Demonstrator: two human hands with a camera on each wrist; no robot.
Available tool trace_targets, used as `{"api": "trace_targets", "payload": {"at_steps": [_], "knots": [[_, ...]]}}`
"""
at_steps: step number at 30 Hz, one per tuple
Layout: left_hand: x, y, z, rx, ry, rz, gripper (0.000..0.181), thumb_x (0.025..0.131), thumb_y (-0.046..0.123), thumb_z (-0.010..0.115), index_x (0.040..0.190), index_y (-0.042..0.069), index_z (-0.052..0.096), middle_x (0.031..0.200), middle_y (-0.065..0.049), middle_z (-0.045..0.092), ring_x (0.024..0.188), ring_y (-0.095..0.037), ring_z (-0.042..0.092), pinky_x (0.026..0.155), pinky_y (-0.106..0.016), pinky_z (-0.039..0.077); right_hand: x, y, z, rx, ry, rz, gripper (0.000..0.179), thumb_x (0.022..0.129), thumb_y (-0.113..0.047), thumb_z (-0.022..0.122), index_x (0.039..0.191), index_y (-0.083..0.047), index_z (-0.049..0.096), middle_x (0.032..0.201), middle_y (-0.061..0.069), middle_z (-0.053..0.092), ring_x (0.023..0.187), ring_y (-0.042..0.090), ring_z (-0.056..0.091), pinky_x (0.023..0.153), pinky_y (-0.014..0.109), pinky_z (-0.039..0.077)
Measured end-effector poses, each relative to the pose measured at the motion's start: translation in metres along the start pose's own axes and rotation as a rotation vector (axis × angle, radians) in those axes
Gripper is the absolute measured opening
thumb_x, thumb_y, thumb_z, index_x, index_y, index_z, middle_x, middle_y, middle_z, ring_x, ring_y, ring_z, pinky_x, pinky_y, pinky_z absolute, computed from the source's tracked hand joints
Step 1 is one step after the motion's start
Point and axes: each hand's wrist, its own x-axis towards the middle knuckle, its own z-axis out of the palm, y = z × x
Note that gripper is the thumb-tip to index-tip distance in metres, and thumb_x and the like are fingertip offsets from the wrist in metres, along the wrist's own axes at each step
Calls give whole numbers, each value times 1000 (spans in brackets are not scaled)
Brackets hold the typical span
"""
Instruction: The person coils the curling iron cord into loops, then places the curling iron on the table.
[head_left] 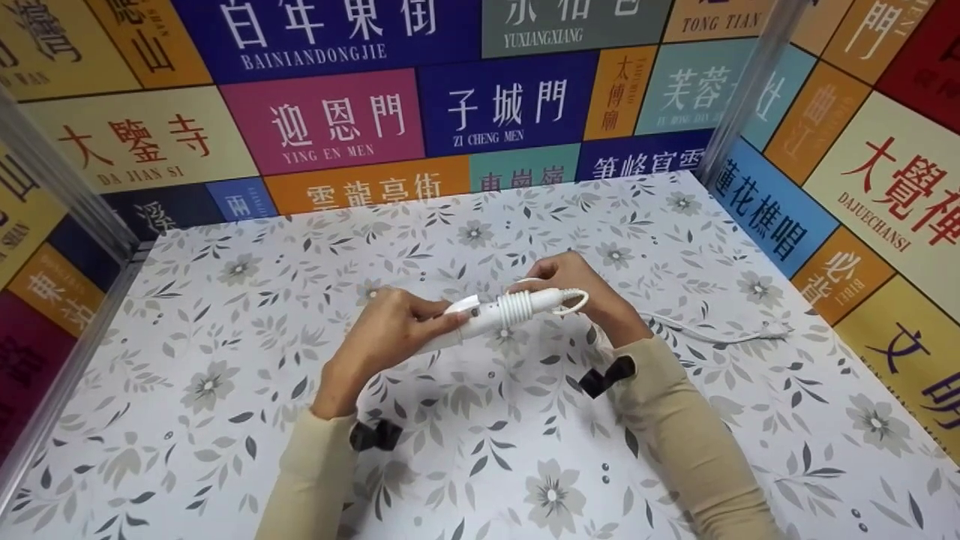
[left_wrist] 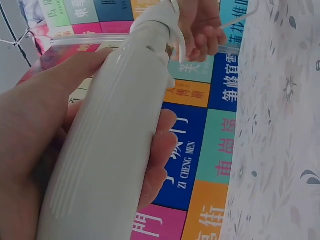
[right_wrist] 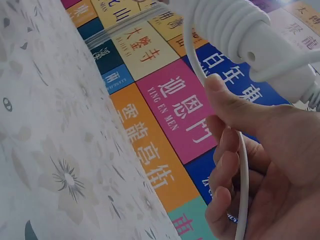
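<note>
A white curling iron [head_left: 487, 318] is held up over the middle of the table, tilted slightly upward to the right. My left hand [head_left: 384, 330] grips its thick ridged body [left_wrist: 107, 130], thumb along one side and fingers round the other. A raised white lever [head_left: 463, 304] stands near the left thumb. Several turns of white cord [right_wrist: 220, 25] are wound round the narrower handle. With thumb and fingers, my right hand [head_left: 574, 283] pinches a loose length of the cord [right_wrist: 243, 180] beside the handle's end. A cord loop [head_left: 576, 301] sticks out there.
The cord's free end with its plug [head_left: 776, 330] lies on the table at the right. A flower-patterned cloth [head_left: 480, 450] covers the table. Panels of coloured signs [head_left: 495, 105] stand behind and at both sides, with clear corner strips [head_left: 742, 90] between them.
</note>
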Motion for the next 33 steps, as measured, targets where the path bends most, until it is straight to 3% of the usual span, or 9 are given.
{"api": "trace_targets", "payload": {"at_steps": [3, 9, 13, 18, 22, 27, 33], "knots": [[-1, 0, 1, 23, -23, -11, 37, 90, 47, 73, 112, 18, 76, 96, -4, 79, 49, -8, 48, 48, -23, 38, 1, 2, -2, 7, -48, 27, 30, 82, -40, 82, 84, -10, 78, 68, -9, 67, 59, 7, 55, 57, 22, 47], [0, 0, 6, 109, -96, -64, 37, 87, 50, 74, 112, 22, 77, 82, 1, 77, 50, -8, 47, 48, -24, 37, -2, 1, -2, -46, -125, -61, 24, 90, -34, 76, 88, -10, 77, 70, -4, 62, 65, 13, 56, 64, 27, 49], [2, 0, 9, 148, -103, -70, 37, 88, 52, 72, 110, 23, 78, 69, 4, 72, 49, -8, 45, 48, -25, 35, -6, -8, 2, -94, -94, -112, 21, 92, -32, 74, 88, -11, 77, 76, -2, 66, 70, 15, 57, 67, 30, 49], [2, 2, 13, 157, -102, -64, 37, 88, 53, 71, 110, 23, 78, 70, 5, 73, 48, -8, 45, 49, -25, 36, -15, -20, 9, -132, -33, -174, 19, 90, -30, 75, 87, -11, 78, 74, -3, 63, 71, 15, 56, 67, 29, 47], [3, 3, 16, 152, -112, -56, 36, 89, 54, 69, 108, 24, 79, 66, 5, 72, 45, -8, 40, 47, -25, 34, -21, -30, 12, -137, -22, -220, 18, 88, -29, 78, 87, -11, 79, 79, 0, 69, 74, 14, 60, 71, 30, 50], [3, 2, 16, 147, -62, -93, 37, 88, 54, 71, 104, 22, 81, 71, 4, 73, 47, -8, 42, 48, -26, 34, -25, -38, 14, -139, -5, -234, 15, 89, -26, 76, 89, -12, 80, 87, 3, 74, 78, 14, 61, 74, 28, 49], [5, 2, 16, 138, 40, -169, 41, 89, 52, 71, 107, 17, 80, 73, 0, 74, 49, -10, 45, 47, -25, 34, -29, -42, 14, -119, 20, -264, 18, 95, -24, 70, 98, -10, 80, 87, 7, 74, 72, 13, 57, 67, 24, 46]]}}
